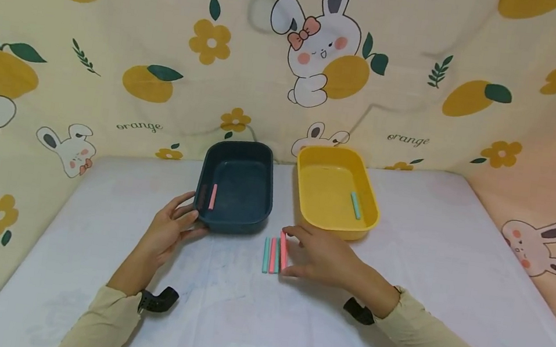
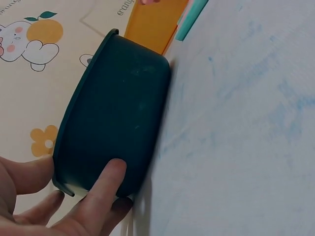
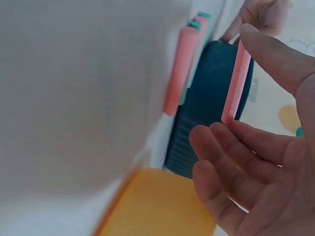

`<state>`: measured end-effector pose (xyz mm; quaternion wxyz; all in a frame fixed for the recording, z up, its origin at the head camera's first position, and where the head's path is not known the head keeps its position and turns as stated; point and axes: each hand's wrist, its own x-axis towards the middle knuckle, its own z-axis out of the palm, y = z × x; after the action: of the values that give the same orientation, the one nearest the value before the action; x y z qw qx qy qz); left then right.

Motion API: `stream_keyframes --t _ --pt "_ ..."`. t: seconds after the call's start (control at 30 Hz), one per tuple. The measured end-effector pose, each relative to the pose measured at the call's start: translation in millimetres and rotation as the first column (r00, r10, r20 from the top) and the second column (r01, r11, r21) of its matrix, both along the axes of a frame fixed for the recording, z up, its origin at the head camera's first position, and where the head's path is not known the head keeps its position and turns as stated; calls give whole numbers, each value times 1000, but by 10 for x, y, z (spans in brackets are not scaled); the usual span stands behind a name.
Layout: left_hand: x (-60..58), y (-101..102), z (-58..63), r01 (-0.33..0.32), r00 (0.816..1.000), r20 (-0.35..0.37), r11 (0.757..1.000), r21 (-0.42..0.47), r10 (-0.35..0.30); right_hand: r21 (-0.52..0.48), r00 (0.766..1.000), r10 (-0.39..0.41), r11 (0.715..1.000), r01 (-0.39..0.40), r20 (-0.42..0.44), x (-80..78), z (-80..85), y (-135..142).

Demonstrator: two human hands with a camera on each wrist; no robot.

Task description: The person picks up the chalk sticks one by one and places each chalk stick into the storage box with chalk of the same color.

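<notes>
My right hand (image 1: 322, 255) pinches a pink chalk stick (image 3: 237, 81) lengthwise, thumb at one end and fingertips at the other. Several pink and teal chalk sticks (image 1: 266, 255) lie side by side just left of it on the table. My left hand (image 1: 167, 232) holds the near left corner of a dark blue tray (image 2: 110, 108), with the thumb at the rim and fingers against the outer wall. Inside that tray lies one pink chalk stick (image 1: 213, 196). A teal chalk stick (image 1: 355, 205) rests in the yellow tray (image 1: 311, 219), beyond my right hand.
Both trays stand side by side near the back edge of the white-covered table (image 1: 215, 329). Behind them rises a patterned cloth (image 1: 273, 132) with rabbits and oranges. Blue smudges mark the table cover.
</notes>
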<state>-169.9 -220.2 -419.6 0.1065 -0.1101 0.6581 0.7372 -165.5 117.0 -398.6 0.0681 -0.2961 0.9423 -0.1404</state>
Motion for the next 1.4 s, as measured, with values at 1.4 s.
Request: stream_keyframes --t 1.4 --pt "14 43 -13 -17 1000 -26 1000 -22 17 -78 996 -8 997 15 88 -525 325 -586"
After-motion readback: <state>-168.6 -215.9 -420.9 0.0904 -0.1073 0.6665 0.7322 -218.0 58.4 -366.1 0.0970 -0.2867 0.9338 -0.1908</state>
